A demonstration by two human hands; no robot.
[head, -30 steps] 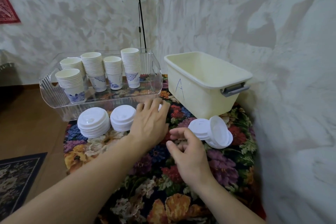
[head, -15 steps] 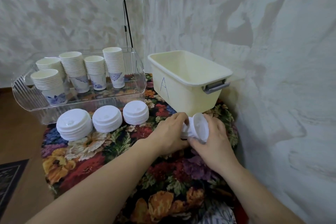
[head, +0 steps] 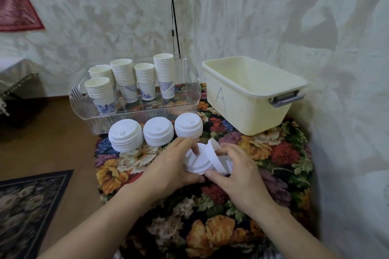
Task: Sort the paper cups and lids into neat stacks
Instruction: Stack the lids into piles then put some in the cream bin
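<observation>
1. 5 cup stacks (head: 130, 82) stand in the clear tray (head: 134, 111).
2. 3 lid stacks (head: 156, 133) sit before it on the desk (head: 273, 153).
3. Left hand (head: 168, 171) and right hand (head: 240, 172) both grip loose lids (head: 207, 159) just above the desk.

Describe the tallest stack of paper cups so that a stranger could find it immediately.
Find the clear plastic tray left of the cream bin marked A. Five cup stacks stand in it. The tallest stack is the rightmost, nearest the bin, and its rim rises above all the others.
</observation>
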